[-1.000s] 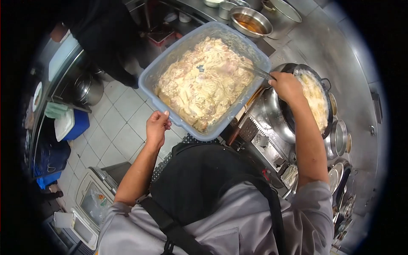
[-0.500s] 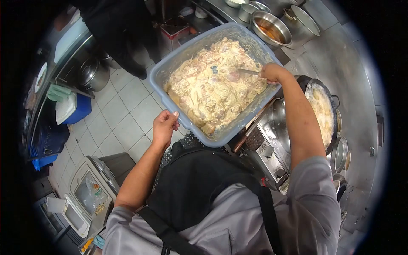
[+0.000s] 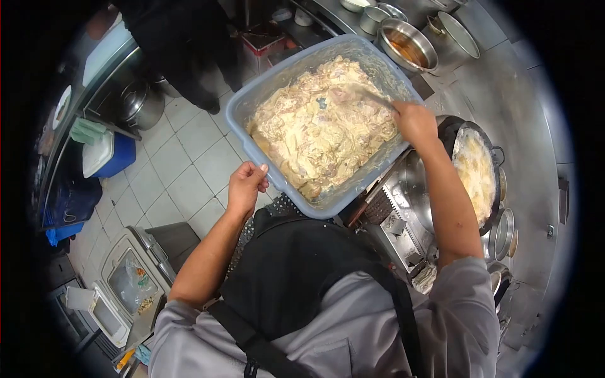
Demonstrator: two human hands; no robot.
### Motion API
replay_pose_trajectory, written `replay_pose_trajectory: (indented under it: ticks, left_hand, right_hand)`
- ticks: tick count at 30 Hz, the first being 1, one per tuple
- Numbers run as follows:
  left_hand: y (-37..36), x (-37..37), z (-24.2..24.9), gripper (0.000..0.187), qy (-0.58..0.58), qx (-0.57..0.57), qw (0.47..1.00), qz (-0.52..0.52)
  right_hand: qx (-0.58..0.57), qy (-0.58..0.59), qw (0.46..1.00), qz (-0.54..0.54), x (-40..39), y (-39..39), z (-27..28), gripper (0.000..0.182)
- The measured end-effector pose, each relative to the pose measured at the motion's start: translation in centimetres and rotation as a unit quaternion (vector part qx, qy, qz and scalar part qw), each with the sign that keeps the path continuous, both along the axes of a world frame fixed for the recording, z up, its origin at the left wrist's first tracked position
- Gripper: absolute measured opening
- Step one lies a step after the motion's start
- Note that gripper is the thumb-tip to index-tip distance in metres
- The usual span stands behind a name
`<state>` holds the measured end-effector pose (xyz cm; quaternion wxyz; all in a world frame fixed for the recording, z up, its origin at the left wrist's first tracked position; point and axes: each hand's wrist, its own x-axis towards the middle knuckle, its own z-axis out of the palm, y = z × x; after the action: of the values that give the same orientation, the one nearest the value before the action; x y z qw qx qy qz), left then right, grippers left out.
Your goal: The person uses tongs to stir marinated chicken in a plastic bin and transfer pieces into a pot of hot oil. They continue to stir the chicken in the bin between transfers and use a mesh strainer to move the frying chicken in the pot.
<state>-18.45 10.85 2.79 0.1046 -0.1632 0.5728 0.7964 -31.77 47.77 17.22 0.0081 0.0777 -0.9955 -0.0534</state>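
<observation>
A grey-blue plastic tub (image 3: pixel 234 112) is in front of me, tilted in view. It holds a thick mass of pale yellow, batter-coated pieces (image 3: pixel 315 135) that look like raw meat. My left hand (image 3: pixel 247 188) is closed on the tub's near left rim, thumb on top. Over the right side of the tub, my right hand (image 3: pixel 416 123) grips the handle of a thin metal utensil (image 3: pixel 379 99). Its far end is blurred among the coated pieces near the tub's upper middle, so I cannot tell whether it is tongs or a spoon.
To my right a wok (image 3: pixel 474 173) of bubbling oil holds frying pieces. A steel bowl of brown liquid (image 3: pixel 408 45) sits beyond the tub. Another person in dark trousers (image 3: pixel 183 50) stands at the far left. An open lidded bin (image 3: pixel 135 280) is at lower left.
My right hand has moved slightly away from me and rightward, and the utensil's far end has shifted up in view among the pieces. My left hand keeps its hold on the rim.
</observation>
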Motion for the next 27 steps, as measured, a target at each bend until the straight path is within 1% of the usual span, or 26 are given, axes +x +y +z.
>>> replay_pose_trajectory:
  ticks: [1, 4, 5, 7, 8, 9, 10, 11, 13, 14, 16, 19, 20, 22, 27]
  left_hand:
    - [0.0, 0.0, -0.1, 0.021, 0.000, 0.000, 1.000, 0.000]
    - [0.1, 0.0, -0.1, 0.021, 0.003, 0.007, 1.000, 0.002]
    - [0.1, 0.0, -0.1, 0.021, 0.001, 0.007, 1.000, 0.003]
    - [0.0, 0.1, 0.0, 0.021, 0.000, 0.004, 1.000, 0.004]
    - [0.0, 0.1, 0.2, 0.020, -0.003, 0.003, 1.000, 0.003]
    - [0.0, 0.1, 0.4, 0.020, -0.006, 0.003, 1.000, 0.001]
    - [0.1, 0.1, 0.5, 0.020, -0.005, 0.002, 1.000, 0.003]
    - [0.1, 0.1, 0.5, 0.020, -0.003, -0.003, 1.000, 0.002]
    - [0.2, 0.1, 0.6, 0.020, 0.000, -0.009, 1.000, 0.004]
    - [0.2, 0.1, 0.7, 0.018, -0.003, -0.002, 1.000, 0.005]
    - [0.2, 0.1, 0.8, 0.017, -0.008, 0.003, 1.000, 0.007]
    - [0.1, 0.1, 0.6, 0.017, -0.014, 0.001, 1.000, 0.004]
    - [0.0, 0.1, 0.5, 0.017, -0.014, -0.003, 1.000, -0.002]
    - [0.0, 0.0, 0.4, 0.016, -0.011, -0.004, 1.000, -0.008]
    - [-0.1, 0.0, 0.4, 0.019, -0.004, 0.016, 1.000, -0.005]
  right_hand:
    - [0.000, 0.000, 1.000, 0.000, 0.4, 0.5, -0.3, 0.022]
    - [-0.005, -0.110, 0.994, 0.026, 2.6, 0.8, 0.2, 0.026]
    - [-0.002, -0.111, 0.993, 0.029, 2.4, 0.8, 0.7, 0.026]
    - [-0.026, -0.107, 0.994, -0.028, 1.9, 0.9, 1.6, 0.030]
    - [-0.026, -0.106, 0.994, -0.026, 1.1, 1.0, 1.3, 0.030]
    - [-0.051, -0.124, 0.991, -0.032, -0.2, 1.2, 0.4, 0.029]
    - [-0.075, -0.141, 0.986, -0.037, -1.5, 1.3, -0.6, 0.029]
    - [-0.076, -0.141, 0.986, -0.036, -2.9, 1.2, -2.1, 0.029]
    - [-0.018, -0.156, 0.988, -0.003, -5.2, 0.2, -4.9, 0.030]
    - [-0.018, -0.156, 0.988, 0.001, -5.2, -0.7, -5.0, 0.030]
    - [-0.091, -0.118, 0.989, -0.020, -4.6, -2.4, -5.4, 0.029]
    - [-0.107, -0.112, 0.987, -0.039, -2.4, -5.2, -0.9, 0.029]
    - [-0.105, -0.112, 0.987, -0.038, -1.9, -5.6, -0.4, 0.029]
    - [-0.029, -0.118, 0.992, -0.032, -1.3, -6.0, 0.4, 0.030]
    - [-0.069, -0.109, 0.991, -0.027, -1.9, -4.4, 0.7, 0.032]
